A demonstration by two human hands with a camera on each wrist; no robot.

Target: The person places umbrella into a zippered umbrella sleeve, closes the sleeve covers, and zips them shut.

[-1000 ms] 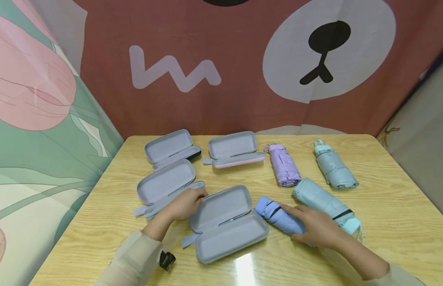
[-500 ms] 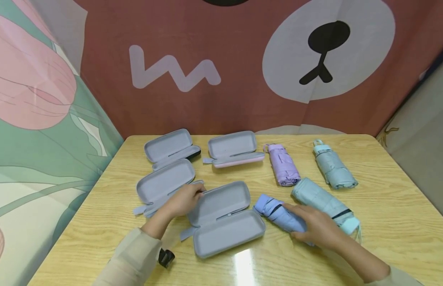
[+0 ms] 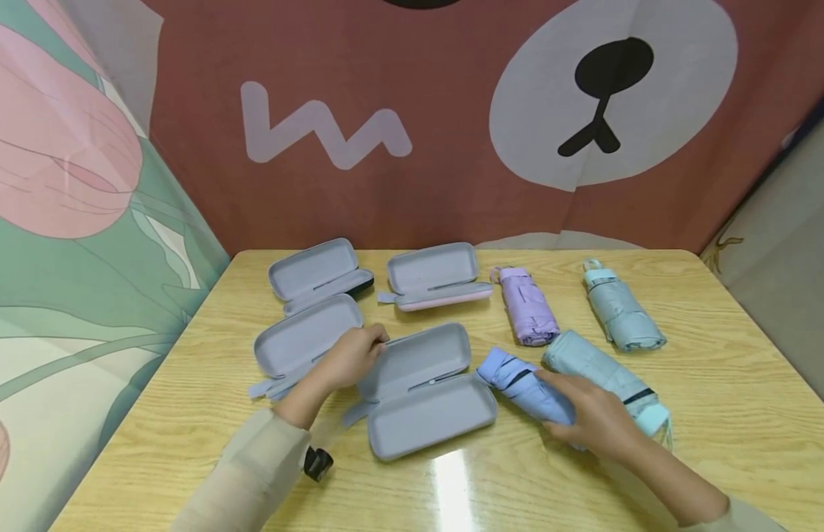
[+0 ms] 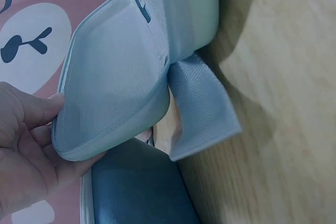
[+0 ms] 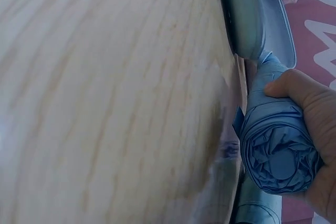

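My left hand [image 3: 352,358] pinches the lid edge of an opened grey-lined case [image 3: 428,414]; in the left wrist view the thumb lies on the rim of the lid [image 4: 110,77] and fingers are behind it. A fabric tab [image 4: 205,108] hangs at the case's end. My right hand [image 3: 594,414] grips a folded blue umbrella [image 3: 528,388], whose top end lies close to the case's right end. In the right wrist view the umbrella's rolled end [image 5: 281,161] faces the camera, with the thumb across its side.
Another opened case [image 3: 308,336] is left of my left hand. Two more opened cases, one black [image 3: 315,273] and one pink [image 3: 438,277], stand at the back. A purple umbrella [image 3: 528,307] and two teal umbrellas [image 3: 624,310] lie at the right.
The held case has moved away from me, toward the back of the table. The blue umbrella has also shifted slightly that way in my right hand. The other cases and umbrellas stay put.
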